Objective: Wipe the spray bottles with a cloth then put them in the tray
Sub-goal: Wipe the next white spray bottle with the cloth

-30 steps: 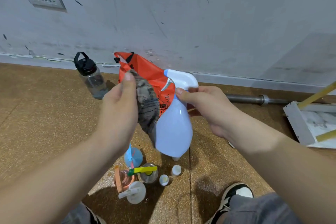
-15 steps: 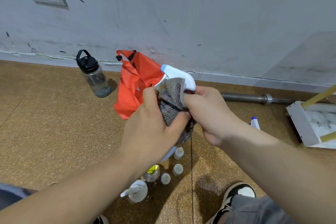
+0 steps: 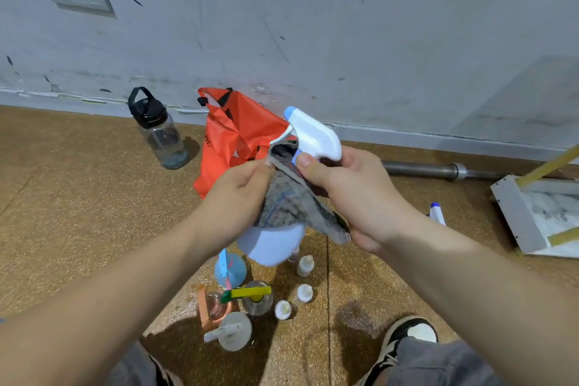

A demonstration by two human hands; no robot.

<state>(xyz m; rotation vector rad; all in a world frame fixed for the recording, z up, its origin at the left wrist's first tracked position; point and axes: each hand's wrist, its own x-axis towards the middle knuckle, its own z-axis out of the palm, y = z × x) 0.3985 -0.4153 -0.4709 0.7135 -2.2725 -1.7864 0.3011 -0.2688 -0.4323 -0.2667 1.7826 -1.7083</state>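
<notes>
The left hand (image 3: 238, 197) pinches a grey cloth (image 3: 288, 207) against the trigger spray bottle (image 3: 313, 135) gripped by the right hand (image 3: 354, 194); rotating it should reach every side. The tray (image 3: 513, 213) lies at three o'clock.

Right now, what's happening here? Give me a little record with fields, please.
Held item: white spray bottle, lifted off the floor
Left hand: pinches the grey cloth against the bottle's neck
Right hand: grips the bottle just under its trigger head
Tray: white tray on the floor at the right, no bottle seen in it
Waiting: smaller bottles standing on the floor below the hands
Behind: orange bag and water bottle by the wall
</notes>
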